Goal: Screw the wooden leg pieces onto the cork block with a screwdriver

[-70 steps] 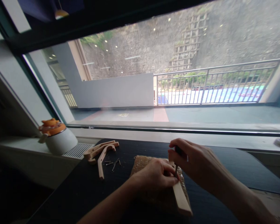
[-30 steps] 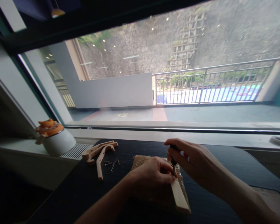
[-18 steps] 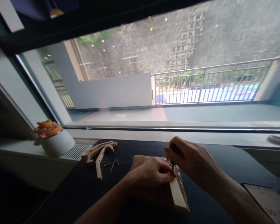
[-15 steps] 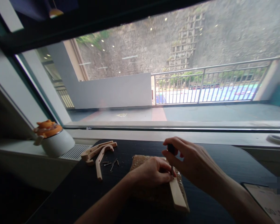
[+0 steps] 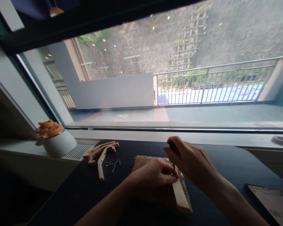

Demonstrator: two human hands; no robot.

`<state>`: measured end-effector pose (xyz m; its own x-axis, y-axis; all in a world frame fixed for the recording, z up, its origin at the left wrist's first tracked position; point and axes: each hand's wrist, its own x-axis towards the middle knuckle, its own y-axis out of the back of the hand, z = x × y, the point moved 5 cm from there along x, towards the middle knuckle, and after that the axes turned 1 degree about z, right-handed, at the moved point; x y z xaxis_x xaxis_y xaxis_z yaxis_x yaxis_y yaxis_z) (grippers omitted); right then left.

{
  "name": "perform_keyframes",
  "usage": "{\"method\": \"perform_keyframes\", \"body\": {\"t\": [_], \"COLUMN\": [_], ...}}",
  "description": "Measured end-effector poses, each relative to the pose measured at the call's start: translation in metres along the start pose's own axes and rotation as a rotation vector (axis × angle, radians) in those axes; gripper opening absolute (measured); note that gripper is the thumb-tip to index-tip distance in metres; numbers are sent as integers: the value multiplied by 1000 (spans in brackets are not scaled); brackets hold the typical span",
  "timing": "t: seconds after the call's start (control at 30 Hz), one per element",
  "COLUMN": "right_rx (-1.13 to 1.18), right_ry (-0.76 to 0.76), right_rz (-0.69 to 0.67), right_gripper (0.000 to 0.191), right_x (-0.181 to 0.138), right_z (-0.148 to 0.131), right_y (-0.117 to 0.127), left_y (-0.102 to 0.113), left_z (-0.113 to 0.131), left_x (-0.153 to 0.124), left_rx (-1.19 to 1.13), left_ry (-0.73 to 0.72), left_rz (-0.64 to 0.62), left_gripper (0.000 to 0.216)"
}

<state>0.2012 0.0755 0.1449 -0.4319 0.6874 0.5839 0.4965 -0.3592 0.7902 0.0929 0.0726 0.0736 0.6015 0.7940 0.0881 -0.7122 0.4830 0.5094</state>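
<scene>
Wrapped around the dark handle of a screwdriver (image 5: 174, 168), my right hand (image 5: 187, 157) keeps the tool nearly upright, its metal shaft pointing down. Close by the tip, my left hand (image 5: 155, 172) is closed with thumb and fingers on a pale wooden strip (image 5: 181, 197); whether a screw sits between the fingertips is hidden. The strip lies along the right side of a brown, plastic-wrapped block (image 5: 141, 160). Left of the hands are curved wooden pieces (image 5: 103, 158) with holes and several small screws (image 5: 115, 164).
The black table (image 5: 85, 201) stands against a windowsill. A phone (image 5: 261, 201) lies at the right front. On the left ledge is a white pot with an orange cat-like lid (image 5: 58, 141). A roll of tape (image 5: 281, 140) rests on the right sill.
My right hand's fingers have shifted and curled further around the screwdriver handle, which has tilted slightly. My left hand and the wooden strip stay nearly in place.
</scene>
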Motion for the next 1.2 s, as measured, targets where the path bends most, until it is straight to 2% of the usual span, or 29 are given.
{"method": "perform_keyframes", "body": {"t": [0.13,0.33,0.6,0.7,0.83,0.97,1.2], "right_rx": [54,209,73,62,174,220,92], "right_ry": [-14,86,-5,7,95,118,59], "right_rz": [-32,-63,-17,-17,-29,-70,-29], "right_gripper": [19,30,20,26,38,36,31], "right_x": [-2,-4,0,0,-3,-4,-2], "right_z": [-1,-6,2,-1,-11,-12,1], "right_y": [6,11,4,4,4,2,1], "left_y": [-1,0,1,0,0,1,1], "left_z": [0,1,4,1,0,4,1], "left_x": [0,-2,0,0,-2,-2,0], "left_rx": [-9,-5,10,-2,-2,15,28], "left_ry": [11,49,-34,10,62,35,-39], "left_rz": [4,-1,21,9,9,6,23], "left_gripper": [15,16,14,14,16,15,17]}}
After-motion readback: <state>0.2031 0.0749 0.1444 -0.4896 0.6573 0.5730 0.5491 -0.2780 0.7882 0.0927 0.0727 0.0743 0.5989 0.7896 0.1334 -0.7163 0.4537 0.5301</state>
